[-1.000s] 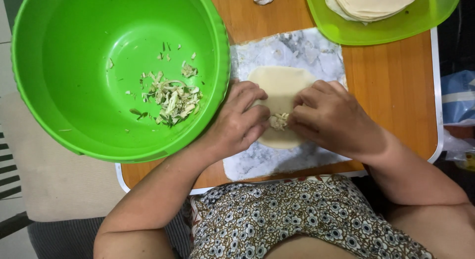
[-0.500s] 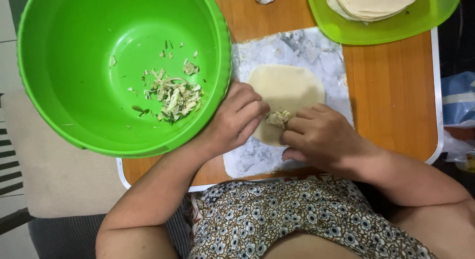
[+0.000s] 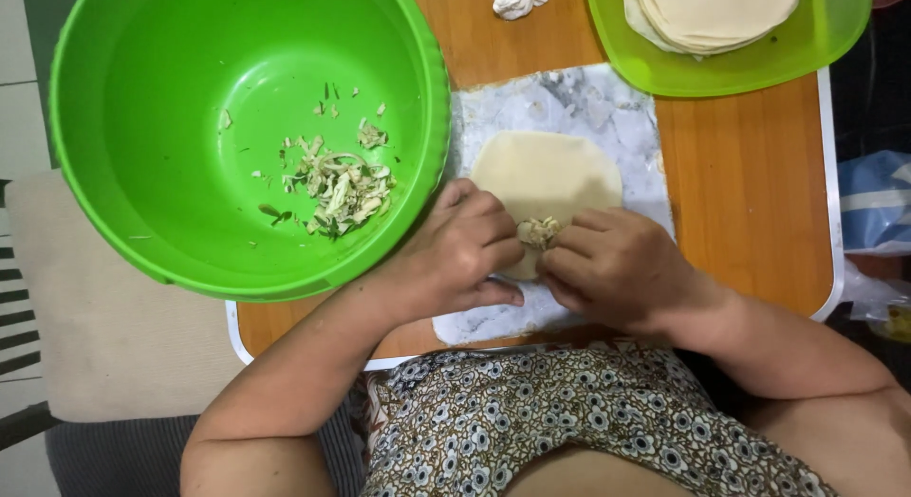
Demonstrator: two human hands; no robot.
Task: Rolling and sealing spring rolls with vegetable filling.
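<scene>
Bowl [image 3: 171, 127], big and green, fills the upper left with shredded filling [image 3: 337, 189] at its bottom, a green plate [image 3: 759, 65] of stacked round wrappers sits top right, and a blue-and-white package [image 3: 878, 203], half cut off, lies at the right edge. On the marbled mat [image 3: 579, 103], 1 round wrapper [image 3: 546, 170] lies flat. The left hand [image 3: 465, 250] and right hand [image 3: 617, 265] curl shut at its near edge, seemingly pinching a small filling clump [image 3: 539, 231] between their fingertips.

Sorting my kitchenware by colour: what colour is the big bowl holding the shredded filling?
Bright green, inside and out; the big bowl shows clearly in the head view.
</scene>
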